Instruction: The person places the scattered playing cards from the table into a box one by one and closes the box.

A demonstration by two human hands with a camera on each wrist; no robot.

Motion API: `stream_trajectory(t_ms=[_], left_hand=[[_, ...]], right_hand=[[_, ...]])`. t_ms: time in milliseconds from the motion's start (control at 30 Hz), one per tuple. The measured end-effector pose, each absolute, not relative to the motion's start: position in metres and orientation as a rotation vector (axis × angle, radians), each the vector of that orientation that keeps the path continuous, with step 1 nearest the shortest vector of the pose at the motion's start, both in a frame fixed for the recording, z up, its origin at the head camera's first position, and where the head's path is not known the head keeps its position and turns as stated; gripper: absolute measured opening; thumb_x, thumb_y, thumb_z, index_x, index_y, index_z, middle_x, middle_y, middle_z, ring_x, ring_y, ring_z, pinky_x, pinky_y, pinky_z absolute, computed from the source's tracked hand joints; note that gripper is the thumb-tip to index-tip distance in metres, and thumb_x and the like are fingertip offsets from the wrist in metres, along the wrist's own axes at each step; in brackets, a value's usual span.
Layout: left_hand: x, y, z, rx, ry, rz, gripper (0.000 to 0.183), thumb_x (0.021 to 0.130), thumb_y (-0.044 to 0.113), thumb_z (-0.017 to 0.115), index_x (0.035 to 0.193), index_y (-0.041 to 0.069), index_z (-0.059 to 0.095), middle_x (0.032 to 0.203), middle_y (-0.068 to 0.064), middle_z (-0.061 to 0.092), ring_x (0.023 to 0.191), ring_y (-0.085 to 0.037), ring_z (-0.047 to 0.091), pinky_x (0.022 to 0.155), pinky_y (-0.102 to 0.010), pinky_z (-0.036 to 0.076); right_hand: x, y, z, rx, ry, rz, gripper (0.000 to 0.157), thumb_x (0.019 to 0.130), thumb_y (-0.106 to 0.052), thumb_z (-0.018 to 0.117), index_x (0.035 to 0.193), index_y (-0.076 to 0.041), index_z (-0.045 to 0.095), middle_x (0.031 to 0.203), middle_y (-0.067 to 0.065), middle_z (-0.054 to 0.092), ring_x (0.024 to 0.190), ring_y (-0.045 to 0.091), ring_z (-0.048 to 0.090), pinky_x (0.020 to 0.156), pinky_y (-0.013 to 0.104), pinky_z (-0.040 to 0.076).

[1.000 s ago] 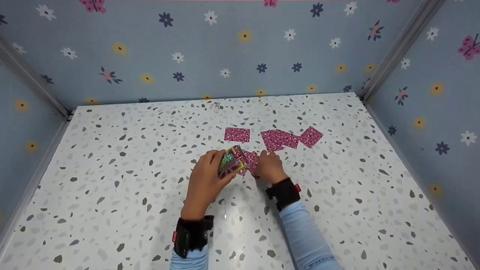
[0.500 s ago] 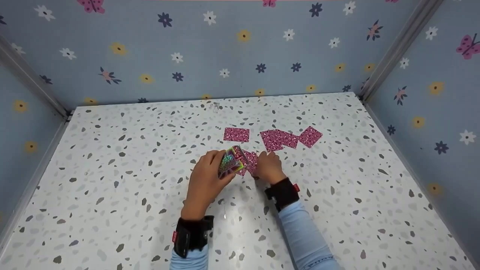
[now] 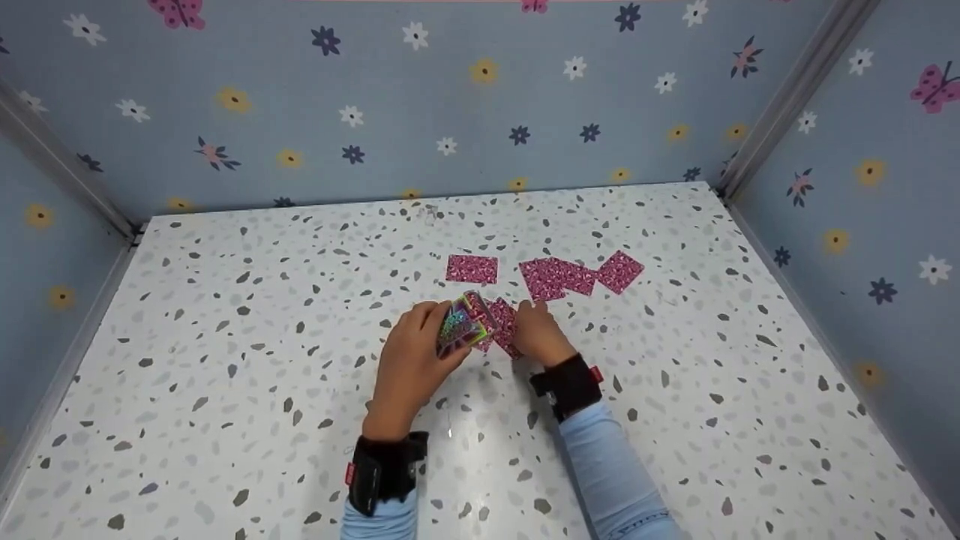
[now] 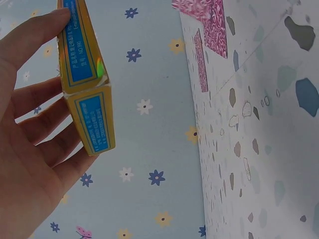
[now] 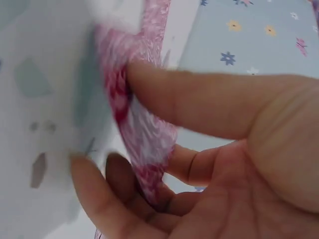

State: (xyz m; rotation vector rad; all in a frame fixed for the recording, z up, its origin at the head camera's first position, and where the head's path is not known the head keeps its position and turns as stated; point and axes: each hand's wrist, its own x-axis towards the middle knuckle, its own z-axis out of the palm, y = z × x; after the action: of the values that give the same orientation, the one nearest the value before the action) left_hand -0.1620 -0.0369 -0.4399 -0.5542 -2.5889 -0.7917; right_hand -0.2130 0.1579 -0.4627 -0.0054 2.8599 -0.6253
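My left hand (image 3: 411,356) grips a small card box (image 3: 463,330) with a shiny multicoloured face and yellow edges. In the left wrist view the thumb and fingers hold that box (image 4: 82,59) by its sides, showing blue printed panels. My right hand (image 3: 541,335), just right of the box, pinches a pink patterned card (image 3: 505,324) between thumb and fingers. Up close, the card (image 5: 144,132) stands tilted and is partly blurred. More pink shows between the box and this card; how many cards lie there I cannot tell.
Beyond the hands a single pink card (image 3: 472,268) lies flat on the speckled white table (image 3: 247,315). Several overlapping pink cards (image 3: 544,277) spread to its right, ending with a turned card (image 3: 620,271). Blue flowered panels (image 3: 420,97) rise at the back and both sides.
The card at my right hand has tipped a little, and more of its lower end shows. My left hand and the box stay nearly still. The view shifts slightly.
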Motion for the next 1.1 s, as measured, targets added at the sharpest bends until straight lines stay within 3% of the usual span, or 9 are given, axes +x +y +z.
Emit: stream_trajectory(t_ms=[167, 300, 400, 533, 633, 833, 1000, 1100], left_hand=[[-0.162, -0.037, -0.441, -0.547, -2.593, -0.794, 0.063, 0.073, 0.033, 0.079, 0.125, 0.004, 0.057, 0.115, -0.011, 0.058, 0.1, -0.025, 0.057, 0.085, -0.039, 0.049], [-0.162, -0.036, -0.441, -0.539, -2.601, -0.799, 0.063, 0.073, 0.033, 0.079, 0.125, 0.004, 0.057, 0.115, -0.011, 0.058, 0.1, -0.025, 0.057, 0.085, -0.038, 0.049], [-0.163, -0.036, -0.441, -0.537, -2.608, -0.804, 0.063, 0.073, 0.032, 0.079, 0.125, 0.004, 0.057, 0.115, -0.011, 0.058, 0.1, -0.026, 0.057, 0.085, -0.039, 0.049], [-0.163, -0.036, -0.441, -0.537, -2.617, -0.804, 0.063, 0.073, 0.032, 0.079, 0.125, 0.005, 0.057, 0.116, -0.011, 0.058, 0.1, -0.026, 0.057, 0.086, -0.039, 0.049], [-0.163, -0.037, -0.44, -0.54, -2.612, -0.809, 0.063, 0.073, 0.032, 0.079, 0.125, 0.005, 0.057, 0.116, -0.011, 0.058, 0.101, -0.026, 0.057, 0.086, -0.039, 0.049], [-0.162, -0.037, -0.439, -0.541, -2.605, -0.824, 0.062, 0.074, 0.031, 0.078, 0.125, 0.005, 0.057, 0.116, -0.011, 0.058, 0.103, -0.026, 0.057, 0.088, -0.039, 0.049], [-0.162, -0.038, -0.439, -0.539, -2.6, -0.834, 0.062, 0.073, 0.03, 0.079, 0.125, 0.004, 0.057, 0.117, -0.012, 0.057, 0.103, -0.026, 0.056, 0.087, -0.04, 0.049], [-0.162, -0.038, -0.438, -0.537, -2.597, -0.828, 0.061, 0.073, 0.03, 0.079, 0.125, 0.004, 0.057, 0.117, -0.012, 0.057, 0.103, -0.026, 0.056, 0.087, -0.04, 0.049]], right_hand=[[-0.214, 0.162, -0.456, -0.058, 2.819, -0.738, 0.02, 0.082, 0.011, 0.046, 0.1, 0.008, 0.052, 0.093, 0.025, 0.061, 0.088, 0.037, 0.06, 0.078, 0.045, 0.05], [-0.212, 0.167, -0.449, -0.074, 2.824, -0.858, 0.029, 0.079, 0.014, 0.047, 0.106, 0.006, 0.055, 0.101, 0.022, 0.063, 0.092, 0.034, 0.06, 0.084, 0.041, 0.05], [-0.211, 0.171, -0.441, -0.086, 2.817, -0.946, 0.042, 0.078, 0.014, 0.048, 0.119, 0.005, 0.051, 0.098, 0.019, 0.062, 0.085, 0.03, 0.06, 0.078, 0.038, 0.052], [-0.207, 0.177, -0.427, -0.126, 2.844, -0.995, 0.04, 0.08, 0.01, 0.049, 0.12, 0.003, 0.046, 0.083, 0.013, 0.056, 0.066, 0.019, 0.048, 0.059, 0.029, 0.044], [-0.2, 0.181, -0.414, -0.159, 2.887, -1.076, 0.035, 0.083, 0.007, 0.049, 0.118, -0.001, 0.047, 0.092, 0.013, 0.059, 0.062, 0.015, 0.046, 0.056, 0.026, 0.042], [-0.183, 0.186, -0.387, -0.179, 2.943, -1.305, 0.039, 0.092, 0.003, 0.046, 0.129, -0.006, 0.05, 0.091, 0.014, 0.062, 0.053, 0.018, 0.057, 0.05, 0.027, 0.05], [-0.171, 0.185, -0.374, -0.322, 2.925, -1.46, 0.039, 0.092, 0.005, 0.048, 0.129, -0.007, 0.052, 0.121, 0.013, 0.058, 0.054, 0.017, 0.055, 0.048, 0.025, 0.051], [-0.166, 0.183, -0.371, -0.436, 2.896, -1.471, 0.039, 0.091, 0.005, 0.05, 0.127, -0.008, 0.054, 0.123, 0.012, 0.059, 0.056, 0.017, 0.056, 0.047, 0.025, 0.051]])
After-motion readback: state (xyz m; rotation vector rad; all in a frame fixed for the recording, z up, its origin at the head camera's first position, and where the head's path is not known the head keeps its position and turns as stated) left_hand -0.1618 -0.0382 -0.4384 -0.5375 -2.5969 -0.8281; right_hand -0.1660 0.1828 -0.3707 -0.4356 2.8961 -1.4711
